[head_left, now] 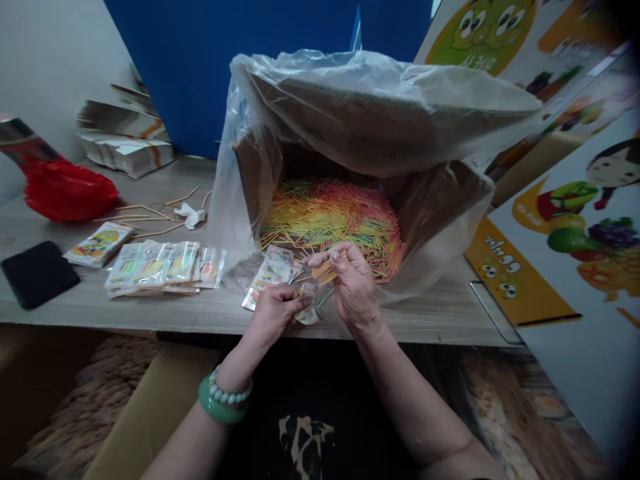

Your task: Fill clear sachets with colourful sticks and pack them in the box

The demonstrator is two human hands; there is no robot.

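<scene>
My left hand [277,308] pinches a small printed plastic pouch [307,312] close to the table's front edge. In my right hand [354,283] is a bunch of thin orange sticks [326,271], held just above and to the right of the pouch. Behind both hands, a heap of thin sticks [325,213] in yellow, pink, orange and green lies inside a cardboard box lined with clear plastic [440,200]. Flat printed pouches [274,265] lie stacked beside my left hand. Further left are several filled pouches [155,267] in an overlapping row.
Left on the table [200,317] are a black phone-like slab [39,273], a printed packet [99,244], a red plastic bag [67,189], and loose beige strips [145,217]. Stacked folded cartons [125,143] stand at the back left. A large printed carton [575,233] stands on the right.
</scene>
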